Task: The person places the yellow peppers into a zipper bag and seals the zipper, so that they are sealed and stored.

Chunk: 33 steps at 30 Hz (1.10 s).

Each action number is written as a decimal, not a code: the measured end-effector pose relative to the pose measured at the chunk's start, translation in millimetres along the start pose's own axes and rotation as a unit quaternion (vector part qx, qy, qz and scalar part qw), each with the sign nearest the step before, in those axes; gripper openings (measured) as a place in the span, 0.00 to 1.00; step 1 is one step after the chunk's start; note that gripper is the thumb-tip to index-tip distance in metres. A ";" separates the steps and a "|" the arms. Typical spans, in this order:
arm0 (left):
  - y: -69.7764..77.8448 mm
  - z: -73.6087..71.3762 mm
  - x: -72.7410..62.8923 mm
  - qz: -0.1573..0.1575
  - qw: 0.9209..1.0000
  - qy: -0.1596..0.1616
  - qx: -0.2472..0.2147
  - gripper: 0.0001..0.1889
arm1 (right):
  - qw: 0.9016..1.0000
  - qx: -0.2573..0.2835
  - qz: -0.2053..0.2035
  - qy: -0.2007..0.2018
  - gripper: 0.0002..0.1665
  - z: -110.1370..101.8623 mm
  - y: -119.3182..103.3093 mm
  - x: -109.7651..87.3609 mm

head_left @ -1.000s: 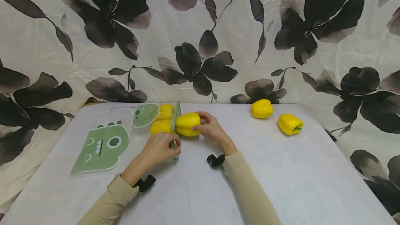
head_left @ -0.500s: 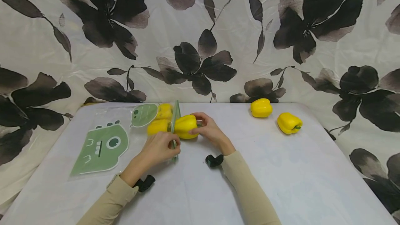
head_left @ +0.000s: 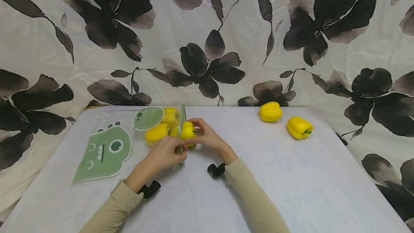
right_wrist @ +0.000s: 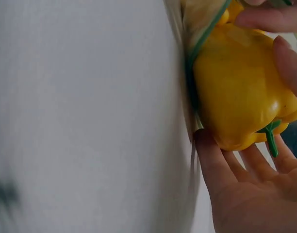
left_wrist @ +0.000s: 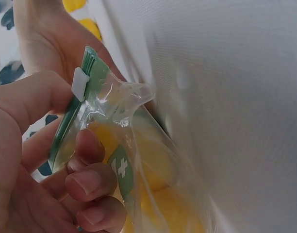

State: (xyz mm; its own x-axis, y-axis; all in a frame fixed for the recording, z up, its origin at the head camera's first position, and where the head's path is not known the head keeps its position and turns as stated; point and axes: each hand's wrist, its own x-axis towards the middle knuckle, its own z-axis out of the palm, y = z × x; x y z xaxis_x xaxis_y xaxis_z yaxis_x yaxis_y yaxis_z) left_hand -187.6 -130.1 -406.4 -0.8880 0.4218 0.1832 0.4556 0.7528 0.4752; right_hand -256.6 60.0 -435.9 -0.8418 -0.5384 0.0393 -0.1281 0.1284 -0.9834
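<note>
A clear zip bag (head_left: 110, 154) with green dinosaur prints lies on its side, its green-edged mouth standing up toward the right. My left hand (head_left: 166, 152) pinches that edge near the front; a white slider (left_wrist: 80, 84) sits on the zip in the left wrist view. With my right hand (head_left: 208, 137) I hold a yellow bell pepper (right_wrist: 240, 92), partway through the mouth, its green stem facing my palm. Fingers of the right hand spread around its stem end. Inside the bag are other yellow bell peppers (head_left: 156, 134), seen through the plastic.
Toward the back right of the white-covered table (head_left: 258, 186) are a yellow bell pepper (head_left: 270, 112) and another yellow bell pepper (head_left: 299, 127) with its stem showing. A flower-printed cloth (head_left: 207, 21) hangs behind the table.
My right hand has moved left, pushing the bell pepper further into the bag's mouth. A pepper inside has shifted left. My left hand stays at the bag's edge.
</note>
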 end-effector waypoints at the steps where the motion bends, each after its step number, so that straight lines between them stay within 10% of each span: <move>1: 0.3 -0.2 0.0 0.000 1.000 0.001 0.000 0.04 | 1.000 0.000 0.002 -0.006 0.39 0.8 -0.2 0.2; 14: 1.6 -2.5 0.5 -0.024 1.000 -0.014 0.000 0.03 | 0.999 0.008 0.050 0.018 0.35 -13.3 -4.4 -6.5; 33: 0.8 -0.8 0.4 -0.010 1.000 -0.020 -0.010 0.06 | 0.996 0.018 0.035 -0.077 0.40 -6.7 1.6 -3.0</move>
State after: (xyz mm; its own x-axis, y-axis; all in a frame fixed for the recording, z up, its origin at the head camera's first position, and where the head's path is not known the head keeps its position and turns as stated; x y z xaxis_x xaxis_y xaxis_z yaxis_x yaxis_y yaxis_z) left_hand -187.7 -129.7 -405.3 -0.8939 0.4262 0.1388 0.4352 0.7514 0.4960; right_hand -257.8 67.4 -436.4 -0.7567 -0.6515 -0.0542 -0.0511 0.1416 -0.9886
